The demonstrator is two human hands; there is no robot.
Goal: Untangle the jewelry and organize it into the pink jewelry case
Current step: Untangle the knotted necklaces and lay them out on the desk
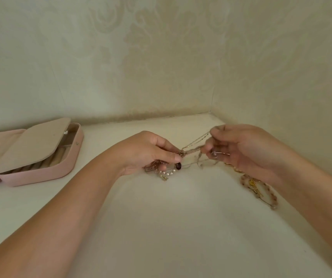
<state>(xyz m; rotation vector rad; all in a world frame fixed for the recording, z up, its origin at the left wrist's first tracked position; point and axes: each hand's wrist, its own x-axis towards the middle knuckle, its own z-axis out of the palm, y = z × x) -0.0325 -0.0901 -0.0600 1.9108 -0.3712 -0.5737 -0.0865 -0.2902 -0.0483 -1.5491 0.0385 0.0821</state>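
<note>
Nearest to the viewer, right of the knot [181, 153] and on the near side of it, a pink beaded bracelet [261, 189] lies on the pale table [181, 217], partly under the right wrist; a careless shift of that forearm could probably drag it along or sweep it toward the edge. Just below the knot a short pearl strand [168, 173] and a dark stone [178, 165] hang from the bunch, touching or nearly touching the table, and they would likely snag if the bunch were lifted fast. The left hand [147, 151] pinches the knot itself between thumb and curled fingers, with a rose-coloured chain bunched beneath them. Right of the knot, the right hand [247, 149] has its fingers curled and pinches the thin chains [196, 142], which run taut from the knot up to its fingertips. The main risk is judged to lie here: pulling the hands further apart would cinch the knot tighter instead of loosening it, and links this fine could kink or snap. Blur hides which strand passes through which loop. Well to the left of the knot sits the pink jewelry case [40, 173], open, with a beige flap [26, 145] lying over most of its compartments; nothing can go in until that flap is raised, and a freed chain dropped on the table could tangle again
</note>
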